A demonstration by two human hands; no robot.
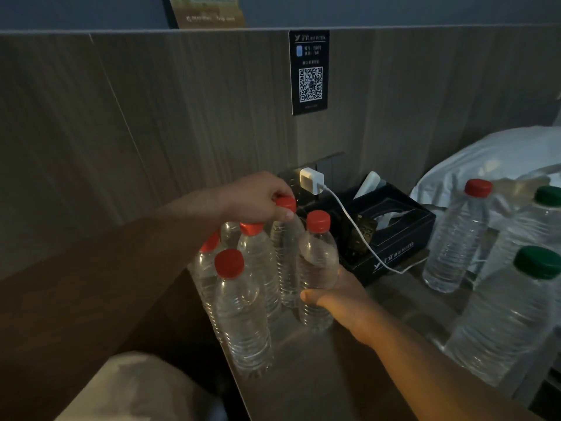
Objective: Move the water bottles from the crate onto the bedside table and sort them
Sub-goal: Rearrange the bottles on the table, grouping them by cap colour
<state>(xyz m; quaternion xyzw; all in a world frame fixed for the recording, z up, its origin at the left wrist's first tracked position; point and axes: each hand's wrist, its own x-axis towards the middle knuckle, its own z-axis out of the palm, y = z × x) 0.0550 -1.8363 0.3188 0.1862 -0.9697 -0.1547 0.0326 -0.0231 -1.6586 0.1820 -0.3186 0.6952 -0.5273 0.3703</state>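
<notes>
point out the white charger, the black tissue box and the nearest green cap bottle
white charger (311, 180), head view, on its front face at the wall socket
black tissue box (403, 235), head view, on its dark side wall
nearest green cap bottle (504, 323), head view, on its clear ribbed body

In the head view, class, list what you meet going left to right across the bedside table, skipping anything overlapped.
Cluster of red-capped bottles → bottle in the right hand → black tissue box → lone red-capped bottle → green-capped bottles.
</notes>
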